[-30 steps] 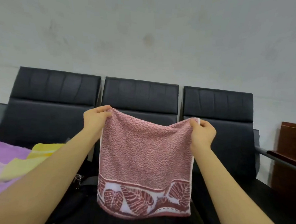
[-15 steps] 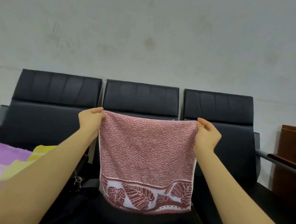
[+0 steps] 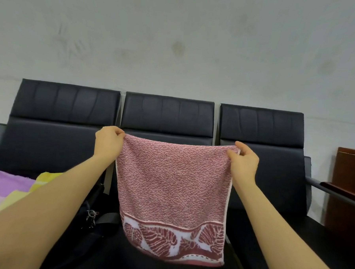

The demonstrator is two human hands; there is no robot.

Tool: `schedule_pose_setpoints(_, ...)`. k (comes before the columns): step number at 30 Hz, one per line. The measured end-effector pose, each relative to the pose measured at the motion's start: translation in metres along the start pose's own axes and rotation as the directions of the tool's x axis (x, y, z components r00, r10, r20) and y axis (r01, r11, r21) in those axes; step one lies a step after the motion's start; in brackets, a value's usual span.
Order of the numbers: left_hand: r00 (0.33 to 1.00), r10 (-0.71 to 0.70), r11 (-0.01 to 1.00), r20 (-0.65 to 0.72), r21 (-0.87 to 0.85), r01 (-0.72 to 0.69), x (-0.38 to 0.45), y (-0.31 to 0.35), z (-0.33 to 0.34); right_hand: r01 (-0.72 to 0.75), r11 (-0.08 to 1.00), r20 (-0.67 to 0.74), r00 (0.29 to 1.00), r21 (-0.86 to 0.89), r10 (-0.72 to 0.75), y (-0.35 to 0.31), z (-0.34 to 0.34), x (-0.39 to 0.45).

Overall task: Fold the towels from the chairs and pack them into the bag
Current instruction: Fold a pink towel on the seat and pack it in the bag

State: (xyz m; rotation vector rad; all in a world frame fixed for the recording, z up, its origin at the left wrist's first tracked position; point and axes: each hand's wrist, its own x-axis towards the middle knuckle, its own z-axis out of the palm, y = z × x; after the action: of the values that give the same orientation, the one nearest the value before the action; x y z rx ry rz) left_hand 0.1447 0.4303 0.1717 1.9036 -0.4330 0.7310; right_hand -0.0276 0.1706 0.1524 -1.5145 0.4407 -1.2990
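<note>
- A pale grey wall (image 3: 177, 41) fills the upper half of the view, its flat surface marked with faint smudges and one darker round stain
- Three black chairs (image 3: 167, 115) stand joined in a row against the wall, each with a padded, smooth, leather-like backrest stitched into vertical panels along the top; a thin metal armrest (image 3: 318, 184) runs off the right end
- A dark reddish wooden cabinet (image 3: 348, 184) with a glossy finish stands at the far right, just beside the last chair
- A pink towel (image 3: 172, 179) hangs in the air in front of the middle chair, spread flat into a rough square; its cloth is nubby terry, and a white band with dark red leaf shapes crosses the bottom edge
- Folded towels (image 3: 11, 187) in soft lilac, pale pink and yellow lie on the left chair's seat, partly hidden by the left forearm
- A black bag (image 3: 89, 232) with a matte fabric look sits low between the left and middle seats, a small metal clip hanging on it
- The left hand (image 3: 108, 143) pinches the towel's upper left corner, fingers curled tight on the cloth
- The right hand (image 3: 244, 160) pinches the upper right corner between thumb and curled fingers
</note>
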Motion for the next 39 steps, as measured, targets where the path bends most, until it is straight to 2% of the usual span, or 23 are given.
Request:
schedule_pose_setpoints(3, 0.996, -0.083, 0.996, -0.011, -0.036, 0.083, -0.004, -0.005, 0.002, 0.009, 0.986, 0.102, 0.995, -0.168, 0.008, 0.009, -0.002, -0.001)
schedule_pose_setpoints(6, 0.987, -0.161, 0.985, 0.021, -0.060, 0.162, -0.005, -0.013, 0.002, 0.016, 0.966, 0.155, 0.988, -0.259, 0.026, 0.016, -0.002, -0.002)
schedule_pose_setpoints(12, 0.993, -0.072, 0.988, 0.099, 0.144, 0.057, -0.007, -0.023, -0.002, 0.096, 0.931, 0.049, 0.995, -0.353, -0.084, 0.023, 0.003, -0.003)
schedule_pose_setpoints(15, 0.995, -0.063, 0.975, 0.079, 0.219, 0.045, -0.007, -0.026, -0.008, 0.048, 0.947, -0.026, 0.998, -0.316, -0.060, 0.022, 0.006, -0.005)
schedule_pose_setpoints(18, 0.995, -0.070, 0.975, 0.073, 0.216, 0.053, -0.006, -0.029, -0.011, -0.044, 0.982, -0.073, 0.997, -0.183, 0.031, 0.020, 0.011, -0.012)
schedule_pose_setpoints(22, 0.991, -0.117, 0.993, 0.058, 0.027, 0.115, -0.007, -0.032, -0.012, -0.094, 0.995, -0.095, 0.991, 0.021, 0.095, 0.015, 0.016, -0.023)
schedule_pose_setpoints(24, 0.990, -0.133, 0.988, 0.043, -0.071, 0.136, -0.007, -0.032, -0.015, -0.067, 0.997, -0.125, 0.990, 0.043, 0.072, 0.011, 0.018, -0.023)
schedule_pose_setpoints(27, 0.991, -0.133, 0.981, 0.013, -0.143, 0.134, -0.006, -0.027, -0.020, -0.004, 0.999, -0.153, 0.988, 0.034, 0.009, 0.003, 0.017, -0.021)
schedule_pose_setpoints(30, 0.994, -0.104, 0.986, -0.016, -0.134, 0.101, -0.005, -0.028, -0.022, 0.023, 1.000, -0.157, 0.987, -0.004, -0.024, -0.001, 0.014, -0.019)
schedule_pose_setpoints(34, 0.997, -0.073, 0.993, 0.037, -0.085, 0.076, -0.006, -0.035, -0.022, 0.111, 0.984, -0.139, 0.982, -0.139, -0.130, -0.002, 0.004, -0.021)
schedule_pose_setpoints(39, 0.993, -0.078, 0.993, 0.084, -0.079, 0.085, -0.007, -0.046, -0.013, 0.118, 0.971, -0.081, 0.987, -0.207, -0.137, 0.014, -0.002, -0.015)
